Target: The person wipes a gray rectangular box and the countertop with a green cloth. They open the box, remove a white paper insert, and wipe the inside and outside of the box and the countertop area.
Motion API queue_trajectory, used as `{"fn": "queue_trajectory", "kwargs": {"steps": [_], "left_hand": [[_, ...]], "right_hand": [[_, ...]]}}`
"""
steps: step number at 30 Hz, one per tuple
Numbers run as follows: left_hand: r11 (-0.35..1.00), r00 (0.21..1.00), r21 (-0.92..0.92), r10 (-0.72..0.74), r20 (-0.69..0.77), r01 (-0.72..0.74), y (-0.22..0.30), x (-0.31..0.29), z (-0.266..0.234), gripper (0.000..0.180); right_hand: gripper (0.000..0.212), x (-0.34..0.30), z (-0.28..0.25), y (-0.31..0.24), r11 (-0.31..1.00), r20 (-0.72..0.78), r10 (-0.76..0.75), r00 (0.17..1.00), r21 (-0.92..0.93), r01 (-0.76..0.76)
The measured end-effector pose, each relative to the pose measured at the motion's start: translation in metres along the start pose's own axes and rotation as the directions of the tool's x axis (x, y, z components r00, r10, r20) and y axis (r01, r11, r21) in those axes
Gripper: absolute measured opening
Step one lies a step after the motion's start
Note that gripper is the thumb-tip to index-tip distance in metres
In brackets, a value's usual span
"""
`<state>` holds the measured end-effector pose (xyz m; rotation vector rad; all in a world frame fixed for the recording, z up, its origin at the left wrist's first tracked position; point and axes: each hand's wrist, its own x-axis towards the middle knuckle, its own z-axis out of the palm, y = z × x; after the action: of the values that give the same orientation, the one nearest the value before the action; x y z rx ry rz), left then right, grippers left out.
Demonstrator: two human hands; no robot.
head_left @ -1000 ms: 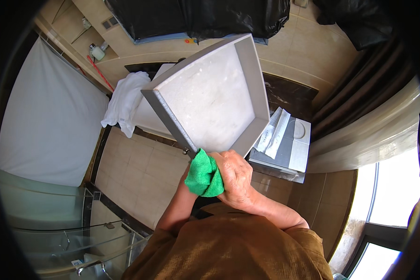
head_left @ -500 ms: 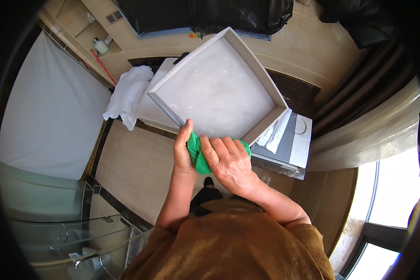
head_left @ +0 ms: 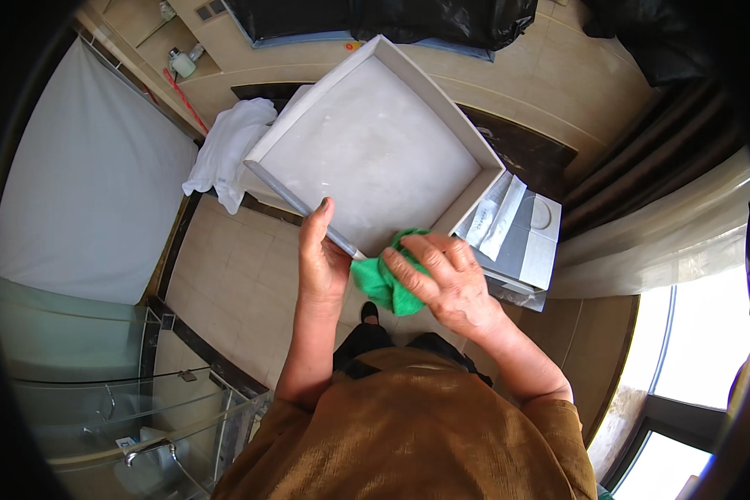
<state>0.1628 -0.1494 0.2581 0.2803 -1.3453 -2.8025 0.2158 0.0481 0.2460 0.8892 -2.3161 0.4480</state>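
A shallow, square, pale grey tray (head_left: 362,150) with low upright walls is held out in front of me, one corner toward my body. My left hand (head_left: 321,262) grips its near-left wall, the thumb lying along the top edge and the other fingers mostly hidden below. At the near corner, my right hand (head_left: 454,279) is closed around a crumpled green cloth (head_left: 387,287) and presses it against the tray. Faint scuffs and white specks mark the tray's inner surface.
Right behind the tray stands a grey and white box (head_left: 537,250) with a flat packet (head_left: 502,221) on top. White fabric (head_left: 232,150) hangs at left over a ledge. A glass partition (head_left: 142,417) is at lower left; dark and sheer curtains (head_left: 667,242) hang at right.
My right hand and the green cloth have moved right, away from my left hand, along the near corner. The tray has shifted slightly left and away from me.
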Motion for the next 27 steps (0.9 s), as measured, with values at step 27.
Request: {"fn": "queue_trajectory", "kwargs": {"steps": [27], "left_hand": [[0.903,0.996,-0.424,-0.047,0.077,0.076,-0.006,0.011,-0.011,0.047]], "right_hand": [[0.060,-0.013,0.034,-0.030,0.835,-0.415,0.484,0.771,0.482,-0.265]]}}
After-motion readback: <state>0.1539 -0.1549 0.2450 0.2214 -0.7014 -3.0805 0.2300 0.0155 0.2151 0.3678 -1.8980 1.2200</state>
